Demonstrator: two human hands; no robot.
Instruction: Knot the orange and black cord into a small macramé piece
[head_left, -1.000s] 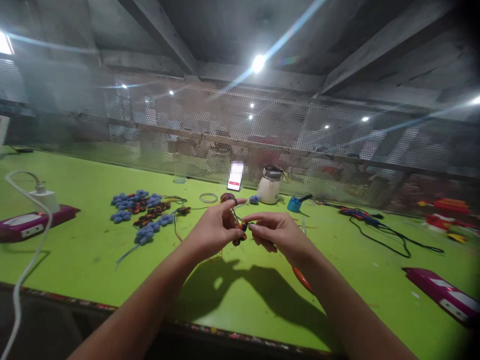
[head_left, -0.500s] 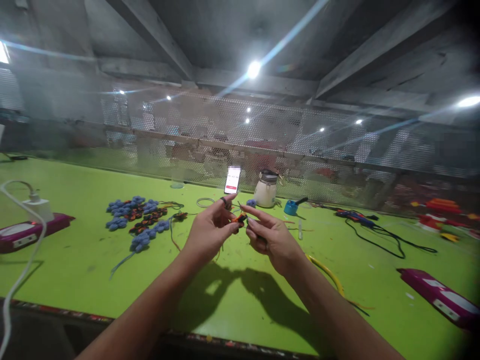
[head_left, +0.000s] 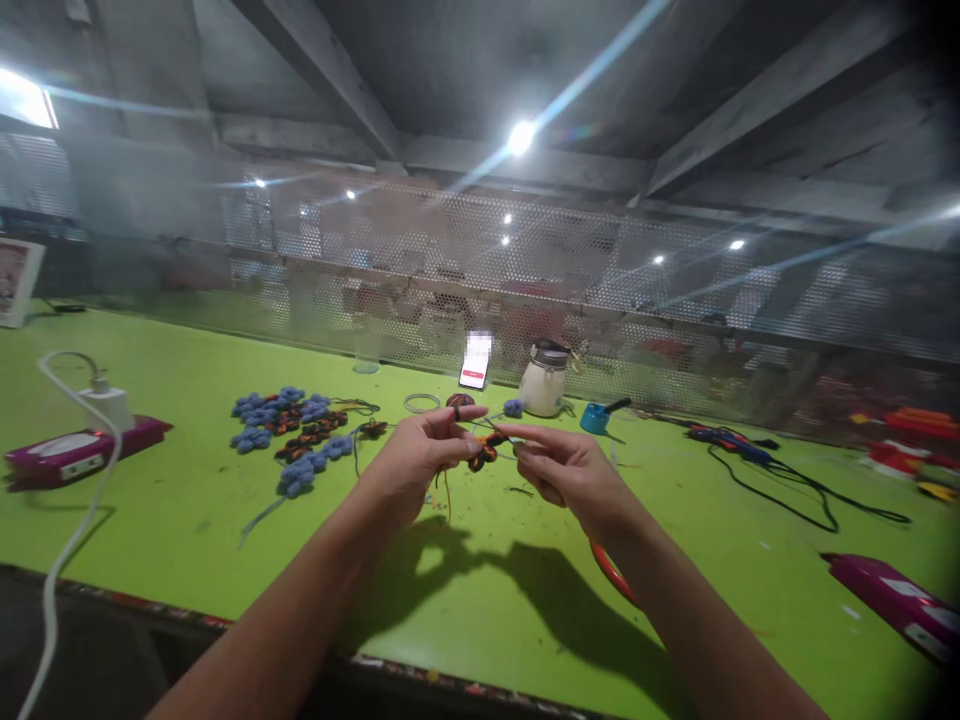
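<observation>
My left hand pinches a small black-and-orange crocheted flower between thumb and fingers, with yarn looped over its raised index finger. Loose yarn tails hang below the flower. From the right, my right hand closes on a thin crochet hook, whose tip meets the flower; most of the hook is hidden by the fingers. Both hands are held above the green table. Just beyond my left hand is a dark multicoloured yarn ball.
Blue and dark crocheted flowers lie at left, near a purple power strip with a white cable. A phone, a jar and a blue pot stand at the back. A red curved handle lies under my right forearm.
The flower has turned between my fingers and more of it shows. My hands have drawn slightly apart, with a strand and the hook spanning the gap. The view has shifted a little.
</observation>
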